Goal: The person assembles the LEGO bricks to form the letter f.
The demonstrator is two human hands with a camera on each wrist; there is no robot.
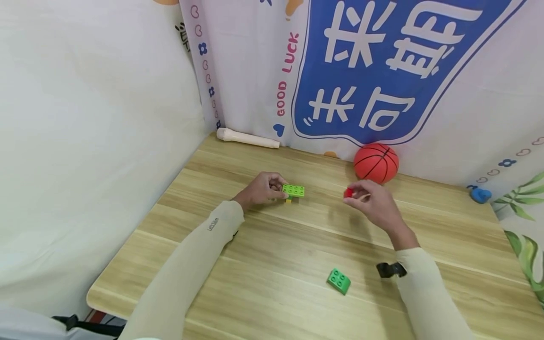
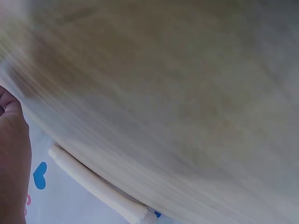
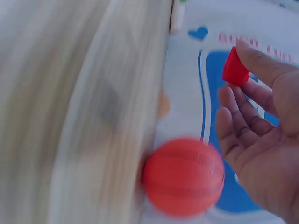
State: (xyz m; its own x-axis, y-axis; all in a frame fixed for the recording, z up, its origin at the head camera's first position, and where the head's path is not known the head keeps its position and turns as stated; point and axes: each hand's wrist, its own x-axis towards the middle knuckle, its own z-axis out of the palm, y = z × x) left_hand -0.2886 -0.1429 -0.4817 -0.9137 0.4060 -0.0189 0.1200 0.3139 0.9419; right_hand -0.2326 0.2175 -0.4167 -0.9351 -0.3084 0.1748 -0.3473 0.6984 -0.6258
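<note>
Currently, the left hand (image 1: pixel 264 190) pinches the lime brick stack (image 1: pixel 294 191); the right hand (image 1: pixel 376 204), at its three o'clock, pinches a red block (image 3: pixel 235 69), which a slack grip could drop

On my left-wrist feed, the eight-o'clock edge crops the bare left hand (image 2: pixel 14 158) and the pale wooden table (image 2: pixel 187 93) blurs. In my head view, the bare right hand (image 1: pixel 377 204) covers part of the small red plastic block (image 1: pixel 348 192); I can't read the dark sleeve lettering (image 1: pixel 213 224) at eight o'clock.

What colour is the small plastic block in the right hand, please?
The block is red, clearest in the right wrist view.
</note>
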